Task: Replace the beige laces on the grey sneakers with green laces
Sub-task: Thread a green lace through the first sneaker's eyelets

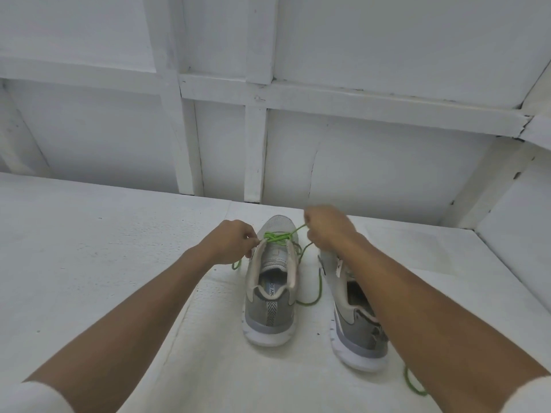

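Note:
Two grey sneakers stand heels toward me on the white surface. The left sneaker (272, 281) has a green lace (275, 236) crossed through its lowest eyelets near the toe. My left hand (231, 241) pinches the lace at the shoe's left eyelet edge. My right hand (326, 229) grips the other lace end, pulled taut up and to the right. Slack lace loops down between the shoes. The right sneaker (354, 320) is partly hidden by my right forearm. Another green lace (413, 383) lies behind its heel.
The shoes stand on a white painted surface (104, 248) that ends at a white framed wall (256, 144) just beyond the toes. A raised white ledge (512, 248) runs along the right side.

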The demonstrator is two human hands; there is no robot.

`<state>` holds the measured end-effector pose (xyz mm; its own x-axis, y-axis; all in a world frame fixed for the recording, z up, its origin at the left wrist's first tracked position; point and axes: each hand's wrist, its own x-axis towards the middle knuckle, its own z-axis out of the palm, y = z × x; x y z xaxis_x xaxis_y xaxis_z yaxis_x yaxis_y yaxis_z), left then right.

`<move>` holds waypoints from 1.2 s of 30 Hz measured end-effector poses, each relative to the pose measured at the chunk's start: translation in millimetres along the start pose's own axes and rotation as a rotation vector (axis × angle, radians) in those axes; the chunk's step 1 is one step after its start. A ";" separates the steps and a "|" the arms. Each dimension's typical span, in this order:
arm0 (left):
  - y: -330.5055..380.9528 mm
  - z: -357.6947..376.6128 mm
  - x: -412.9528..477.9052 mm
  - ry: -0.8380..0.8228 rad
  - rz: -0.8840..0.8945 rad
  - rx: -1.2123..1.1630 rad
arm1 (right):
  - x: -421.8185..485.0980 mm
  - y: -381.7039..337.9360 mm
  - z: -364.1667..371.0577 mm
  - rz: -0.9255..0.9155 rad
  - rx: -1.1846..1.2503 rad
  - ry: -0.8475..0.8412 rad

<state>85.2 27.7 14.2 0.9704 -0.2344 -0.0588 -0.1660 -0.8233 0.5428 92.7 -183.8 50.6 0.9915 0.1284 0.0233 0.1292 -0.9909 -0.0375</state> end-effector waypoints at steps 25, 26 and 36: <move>-0.2 -12.8 1.0 -0.035 0.001 -0.003 | -19.8 -8.8 -25.2 -0.047 0.157 -0.323; -0.2 -13.6 0.7 -0.033 0.001 -0.003 | -20.5 -12.7 -23.1 -0.034 0.215 -0.259; 7.5 -39.7 4.8 -0.051 0.059 -0.161 | -33.2 -20.7 16.4 0.274 0.802 -0.179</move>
<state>95.6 40.9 51.3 0.9489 -0.3093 -0.0626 -0.1887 -0.7150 0.6732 57.3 -167.0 34.3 0.9689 -0.0397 -0.2444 -0.2075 -0.6686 -0.7141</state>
